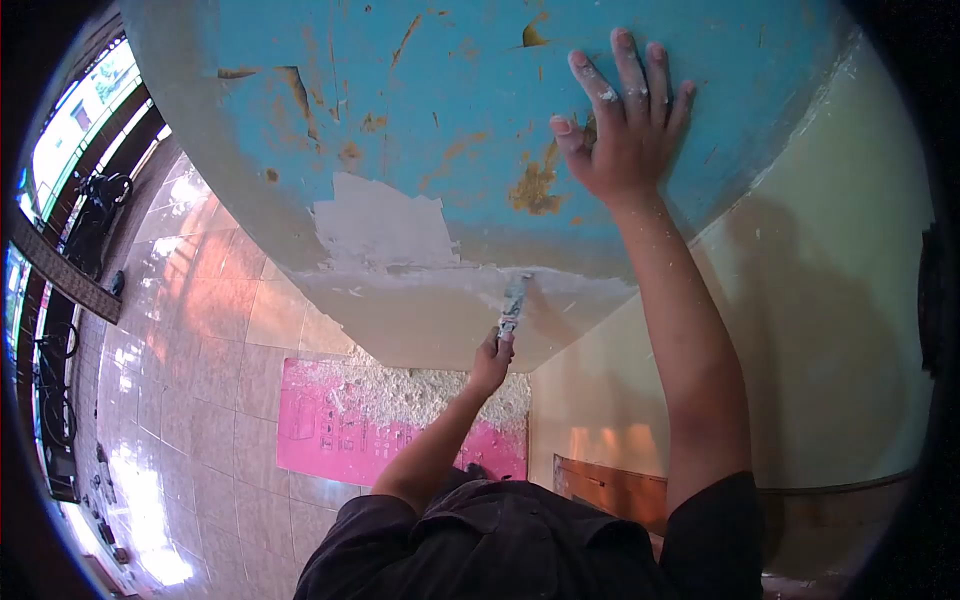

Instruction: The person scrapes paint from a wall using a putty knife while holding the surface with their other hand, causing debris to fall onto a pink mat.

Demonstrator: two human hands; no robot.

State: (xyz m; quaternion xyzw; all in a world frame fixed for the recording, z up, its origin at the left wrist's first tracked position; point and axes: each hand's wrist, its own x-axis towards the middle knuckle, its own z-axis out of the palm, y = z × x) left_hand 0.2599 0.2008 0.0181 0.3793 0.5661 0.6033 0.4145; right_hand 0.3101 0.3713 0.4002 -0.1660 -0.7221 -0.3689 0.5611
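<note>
My left hand (492,362) is wrapped round the handle of a putty knife (513,305), whose blade touches the pale lower band of the wall (400,310). My right hand (632,140) lies with fingers spread on the blue painted surface (470,100) above, white smears on its fingers. Scratches and brown chipped spots mark the blue paint. Left of the knife, a whitish bare patch (380,225) with ragged edges shows in the paint.
Below the wall, a pink sheet (345,445) lies on the tiled floor (215,390), covered partly by pale flakes (420,395). A cream wall (830,330) stands at the right. Bicycles (60,380) are at the far left. An orange-brown panel (610,490) is low right.
</note>
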